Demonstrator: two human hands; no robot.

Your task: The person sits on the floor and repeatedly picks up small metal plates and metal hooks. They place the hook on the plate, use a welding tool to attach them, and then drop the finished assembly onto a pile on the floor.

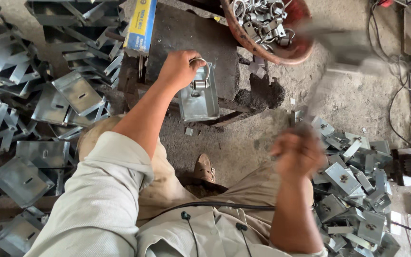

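Here, the biggest mass is the heap of folded grey metal brackets (29,119) filling the left side of the frame. A second pile of smaller plates with fasteners (353,190) spreads over the lower right. At the upper centre a dark, worn work block (186,38) stands on the dirt floor, with a rust-red bowl of metal rings and clips (297,51) at the top edge just right of it. On the block's near edge rests a grey metal plate with a ring fitting (198,95). The left hand (179,69) is closed on the ring at the plate's top. The right hand (298,152), centre right, is clenched around a blurred hammer (346,52) raised toward the upper right.
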